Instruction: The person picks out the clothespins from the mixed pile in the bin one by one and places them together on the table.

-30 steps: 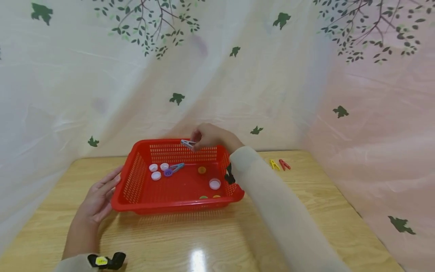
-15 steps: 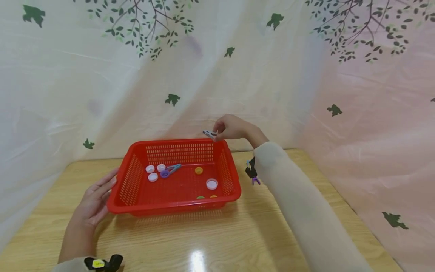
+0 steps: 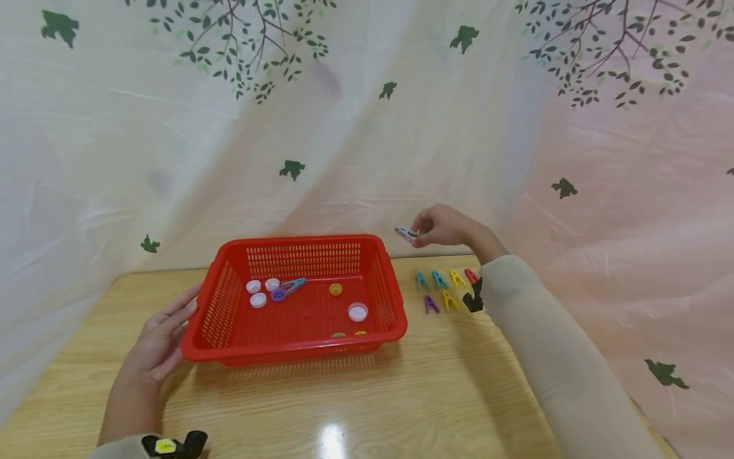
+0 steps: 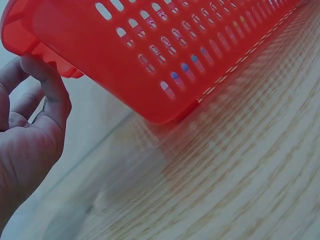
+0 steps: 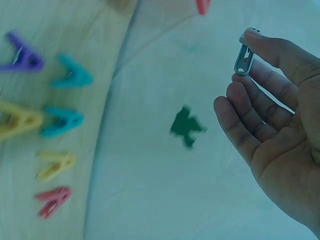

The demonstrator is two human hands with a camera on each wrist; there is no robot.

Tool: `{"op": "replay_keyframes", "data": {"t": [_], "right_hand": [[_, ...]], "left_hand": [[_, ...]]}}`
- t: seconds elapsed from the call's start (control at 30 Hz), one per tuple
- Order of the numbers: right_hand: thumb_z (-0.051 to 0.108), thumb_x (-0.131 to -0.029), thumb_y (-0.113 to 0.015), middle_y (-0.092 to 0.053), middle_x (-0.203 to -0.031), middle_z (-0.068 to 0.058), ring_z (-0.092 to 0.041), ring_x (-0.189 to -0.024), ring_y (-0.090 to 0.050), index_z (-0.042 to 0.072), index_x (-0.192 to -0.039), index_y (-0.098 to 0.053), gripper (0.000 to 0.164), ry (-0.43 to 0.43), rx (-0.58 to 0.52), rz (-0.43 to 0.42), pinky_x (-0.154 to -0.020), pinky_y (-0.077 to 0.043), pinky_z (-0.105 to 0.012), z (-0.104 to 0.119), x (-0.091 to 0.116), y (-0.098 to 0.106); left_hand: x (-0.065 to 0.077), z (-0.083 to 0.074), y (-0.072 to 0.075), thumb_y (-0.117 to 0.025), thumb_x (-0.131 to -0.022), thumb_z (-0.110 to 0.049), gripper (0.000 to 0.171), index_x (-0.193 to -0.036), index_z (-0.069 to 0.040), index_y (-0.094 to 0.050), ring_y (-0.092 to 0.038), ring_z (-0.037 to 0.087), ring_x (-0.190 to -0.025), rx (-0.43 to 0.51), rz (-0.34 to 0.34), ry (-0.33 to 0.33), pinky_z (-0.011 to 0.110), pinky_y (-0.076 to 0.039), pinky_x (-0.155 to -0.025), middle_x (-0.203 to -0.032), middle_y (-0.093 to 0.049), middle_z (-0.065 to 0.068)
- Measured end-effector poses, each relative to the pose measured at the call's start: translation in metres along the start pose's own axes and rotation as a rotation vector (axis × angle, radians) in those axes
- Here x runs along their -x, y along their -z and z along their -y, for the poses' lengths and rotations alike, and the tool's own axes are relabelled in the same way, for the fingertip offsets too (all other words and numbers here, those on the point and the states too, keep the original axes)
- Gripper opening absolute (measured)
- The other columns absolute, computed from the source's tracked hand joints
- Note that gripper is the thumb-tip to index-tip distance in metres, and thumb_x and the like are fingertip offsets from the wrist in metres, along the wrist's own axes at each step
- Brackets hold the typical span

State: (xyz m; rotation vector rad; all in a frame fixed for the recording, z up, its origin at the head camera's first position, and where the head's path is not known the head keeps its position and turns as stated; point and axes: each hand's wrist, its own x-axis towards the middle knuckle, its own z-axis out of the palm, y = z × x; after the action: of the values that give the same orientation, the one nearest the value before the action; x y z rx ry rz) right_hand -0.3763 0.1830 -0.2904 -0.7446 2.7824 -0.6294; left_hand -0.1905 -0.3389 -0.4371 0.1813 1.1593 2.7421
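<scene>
My right hand [image 3: 450,226] pinches a grey clothespin [image 3: 406,234] between thumb and fingertips, in the air right of the basket and above the table's back edge. The right wrist view shows the slotted clothespin [image 5: 244,60] at the fingertips. My left hand [image 3: 160,335] grips the left rim of a red plastic basket [image 3: 292,349]; in the left wrist view its thumb [image 4: 47,82] presses the rim. Inside the basket lie several white caps [image 3: 258,299], a purple cap [image 3: 278,294], a light blue clothespin [image 3: 294,285], an orange cap [image 3: 335,289] and a pinkish-white lid [image 3: 357,312].
Right of the basket, several clothespins lie in two rows on the wooden table [image 3: 344,408]: blue ones [image 3: 439,279], yellow ones [image 3: 450,300], a purple one [image 3: 431,304] and a red one [image 3: 471,275]. A patterned cloth [image 3: 344,127] hangs behind the table.
My right hand has carried the grey clothespin from over the basket to the right, past its rim. The clothespins on the table have come into sight. The left hand keeps its hold on the rim.
</scene>
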Motion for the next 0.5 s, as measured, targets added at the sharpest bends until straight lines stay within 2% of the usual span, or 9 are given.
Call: {"op": "replay_keyframes", "data": {"t": [0.17,0.3,0.5], "right_hand": [[0.022,-0.093,-0.078,-0.072,-0.103,-0.007,-0.024,-0.094,-0.065,0.004,-0.116,-0.071,0.030,-0.035,-0.006,0.016,-0.090,-0.057,-0.044,-0.029,0.018,-0.002],[0.022,-0.094,-0.077,-0.073,-0.100,-0.005,-0.023,-0.091,-0.065,0.005,-0.112,-0.071,0.026,-0.066,-0.012,0.031,-0.087,-0.057,-0.042,-0.050,0.032,-0.007],[0.023,-0.094,-0.077,-0.073,-0.101,-0.007,-0.023,-0.091,-0.065,0.003,-0.112,-0.070,0.028,-0.096,0.000,0.037,-0.087,-0.057,-0.044,-0.073,0.052,-0.016]], "left_hand": [[0.000,-0.001,0.000,-0.042,-0.109,-0.001,0.041,-0.135,-0.016,-0.069,-0.072,0.019,-0.108,0.003,-0.001,0.001,0.038,-0.059,-0.090,-0.125,-0.072,0.005],[0.000,-0.001,0.000,-0.043,-0.109,-0.001,0.040,-0.133,-0.016,-0.070,-0.072,0.019,-0.107,-0.012,-0.018,0.007,0.038,-0.059,-0.089,-0.124,-0.073,0.004],[0.001,-0.002,0.000,-0.044,-0.109,-0.003,0.039,-0.134,-0.018,-0.070,-0.072,0.018,-0.109,-0.014,-0.040,0.019,0.038,-0.059,-0.090,-0.125,-0.073,0.003]]}}
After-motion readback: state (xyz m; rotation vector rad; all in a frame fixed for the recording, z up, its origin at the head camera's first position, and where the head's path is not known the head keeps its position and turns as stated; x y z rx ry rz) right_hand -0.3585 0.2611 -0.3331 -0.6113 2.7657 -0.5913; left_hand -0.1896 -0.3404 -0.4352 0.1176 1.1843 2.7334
